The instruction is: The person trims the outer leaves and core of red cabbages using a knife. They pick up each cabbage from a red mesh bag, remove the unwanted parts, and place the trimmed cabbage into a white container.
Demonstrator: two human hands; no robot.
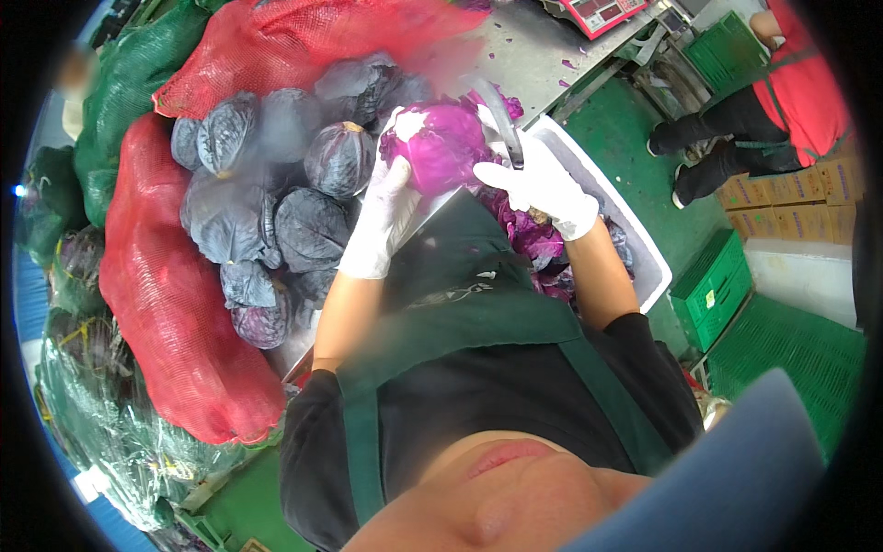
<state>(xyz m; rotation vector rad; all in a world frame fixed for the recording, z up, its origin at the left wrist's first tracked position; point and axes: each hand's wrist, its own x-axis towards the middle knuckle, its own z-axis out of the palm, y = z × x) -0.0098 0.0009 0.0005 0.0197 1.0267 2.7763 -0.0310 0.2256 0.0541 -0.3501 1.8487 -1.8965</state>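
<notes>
A bright purple head of red cabbage (441, 145) is held in my white-gloved left hand (390, 207), with the thumb across its near side. On its right is my gloved right hand (538, 179), closed around the handle of a knife with a curved blade (502, 117) that points up and away. The right fingertips lie close beside the cabbage; whether they touch it cannot be told. Whole red cabbages with dull outer leaves (314, 228) are piled on the left. Cut purple leaves (534, 241) lie in a white tub (645, 269) under my right forearm.
Red mesh sacks (179, 297) border the pile, with green mesh sacks (124, 103) beyond. A red scale (600, 14) stands on the metal table (531, 52), among leaf scraps. Another person (800, 96) stands at right near cardboard boxes (793, 200) and green crates (714, 290).
</notes>
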